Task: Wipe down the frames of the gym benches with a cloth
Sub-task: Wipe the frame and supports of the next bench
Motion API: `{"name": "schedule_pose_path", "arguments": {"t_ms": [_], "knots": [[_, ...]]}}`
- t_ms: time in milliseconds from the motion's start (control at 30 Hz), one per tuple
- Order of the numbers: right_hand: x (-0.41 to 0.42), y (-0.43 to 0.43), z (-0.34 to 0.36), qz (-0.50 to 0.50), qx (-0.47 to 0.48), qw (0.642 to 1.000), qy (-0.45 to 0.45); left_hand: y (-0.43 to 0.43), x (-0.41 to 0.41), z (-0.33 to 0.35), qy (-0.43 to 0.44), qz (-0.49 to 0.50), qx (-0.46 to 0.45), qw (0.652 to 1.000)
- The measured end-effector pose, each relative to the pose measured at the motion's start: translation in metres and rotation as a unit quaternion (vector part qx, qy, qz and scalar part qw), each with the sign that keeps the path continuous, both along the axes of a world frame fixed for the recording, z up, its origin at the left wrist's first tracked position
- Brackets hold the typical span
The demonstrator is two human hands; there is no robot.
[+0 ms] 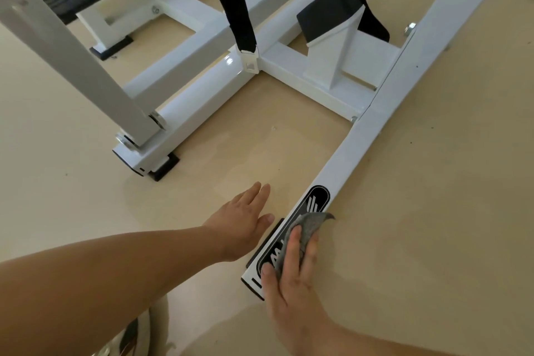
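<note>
Beige flooring [433,211] carries a white bench frame [185,46]. Its long side rail [384,124] runs from the far right down to an end near the camera. Step in hand — wiping the near end of that rail. The right hand [289,277] holds a grey cloth [310,225] bunched under its fingers [293,243], thumb closing on the near side, and presses it onto the rail's top face over a black label [316,196]. The left hand [242,222] lies flat on the floor just beside the rail, fingers straight and together, holding nothing; it appears to serve as a brace.

Next move, as judged: draw the cloth up the rail toward the cross member [312,87], covering both long edges, then the side faces. Open floor lies on both sides of the rail, and travel looks unobstructed up to the bolt [354,118] at the joint. A black rubber foot [268,237] projects under the rail beside the left thumb.
</note>
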State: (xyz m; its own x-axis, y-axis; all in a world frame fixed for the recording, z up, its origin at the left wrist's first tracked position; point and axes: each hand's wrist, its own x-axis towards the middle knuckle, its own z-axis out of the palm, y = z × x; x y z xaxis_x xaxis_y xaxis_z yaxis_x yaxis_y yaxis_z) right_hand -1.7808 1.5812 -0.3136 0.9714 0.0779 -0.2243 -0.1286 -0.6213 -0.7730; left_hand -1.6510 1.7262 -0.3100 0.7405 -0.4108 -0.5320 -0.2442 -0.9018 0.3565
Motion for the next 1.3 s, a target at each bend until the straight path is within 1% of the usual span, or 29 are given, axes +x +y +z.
{"name": "schedule_pose_path", "arguments": {"t_ms": [33,67,100,133,200,233,333,433,533,600,733,800,933,1000,1067,1133,1200,1267,1300], "knots": [[0.011,-0.001,-0.002,-0.021,0.01,0.999,-0.024,-0.002,0.002,-0.001,0.0,0.002,-0.003,1.0],[0.029,-0.01,0.001,-0.062,0.039,0.997,0.0,-0.004,0.004,-0.001,-0.002,0.005,-0.008,1.0],[0.049,-0.023,0.003,-0.095,0.049,0.993,0.043,-0.007,0.007,-0.001,-0.005,0.008,-0.013,1.0],[0.069,-0.039,0.0,-0.112,0.039,0.992,0.049,-0.01,0.01,-0.001,-0.008,0.011,-0.018,1.0],[0.107,-0.071,-0.001,-0.115,-0.031,0.993,0.024,-0.016,0.017,0.001,-0.014,0.013,-0.026,0.999],[0.123,-0.085,-0.002,-0.122,-0.049,0.991,0.023,-0.019,0.021,0.003,-0.017,0.013,-0.031,0.999],[0.158,-0.116,-0.003,-0.121,-0.073,0.99,0.007,-0.028,0.038,0.007,-0.042,0.001,-0.05,0.998],[0.179,-0.138,-0.005,-0.131,-0.045,0.99,-0.004,-0.036,0.054,0.013,-0.059,-0.003,-0.055,0.997],[0.198,-0.149,-0.002,-0.171,-0.008,0.985,0.0,-0.043,0.062,0.018,-0.059,0.008,-0.056,0.997],[0.192,-0.14,0.002,-0.181,-0.007,0.983,-0.009,-0.045,0.065,0.02,-0.056,0.008,-0.057,0.997],[0.135,-0.095,-0.009,-0.112,-0.055,0.989,-0.077,-0.048,0.072,0.024,-0.065,-0.045,-0.049,0.996],[0.146,-0.105,-0.011,-0.128,-0.037,0.989,-0.065,-0.049,0.076,0.026,-0.067,-0.063,-0.045,0.995],[0.204,-0.149,-0.002,-0.195,-0.011,0.981,0.014,-0.049,0.075,0.027,-0.051,-0.047,-0.04,0.997],[0.198,-0.142,-0.002,-0.198,-0.013,0.98,0.003,-0.048,0.076,0.033,-0.035,-0.045,-0.041,0.998],[0.17,-0.12,-0.006,-0.193,-0.014,0.981,-0.011,-0.048,0.082,0.046,-0.03,-0.057,-0.035,0.997],[0.142,-0.102,0.0,-0.205,0.014,0.978,-0.026,-0.046,0.088,0.06,-0.025,-0.055,-0.033,0.998],[0.136,-0.095,0.016,-0.225,0.075,0.969,-0.068,-0.043,0.087,0.072,-0.004,-0.047,-0.049,0.998],[0.146,-0.089,0.037,-0.204,0.102,0.966,-0.12,-0.041,0.083,0.081,0.028,-0.036,-0.082,0.996],[0.154,-0.086,0.046,-0.181,0.125,0.968,-0.12,-0.042,0.082,0.085,0.045,-0.024,-0.1,0.994]]}}
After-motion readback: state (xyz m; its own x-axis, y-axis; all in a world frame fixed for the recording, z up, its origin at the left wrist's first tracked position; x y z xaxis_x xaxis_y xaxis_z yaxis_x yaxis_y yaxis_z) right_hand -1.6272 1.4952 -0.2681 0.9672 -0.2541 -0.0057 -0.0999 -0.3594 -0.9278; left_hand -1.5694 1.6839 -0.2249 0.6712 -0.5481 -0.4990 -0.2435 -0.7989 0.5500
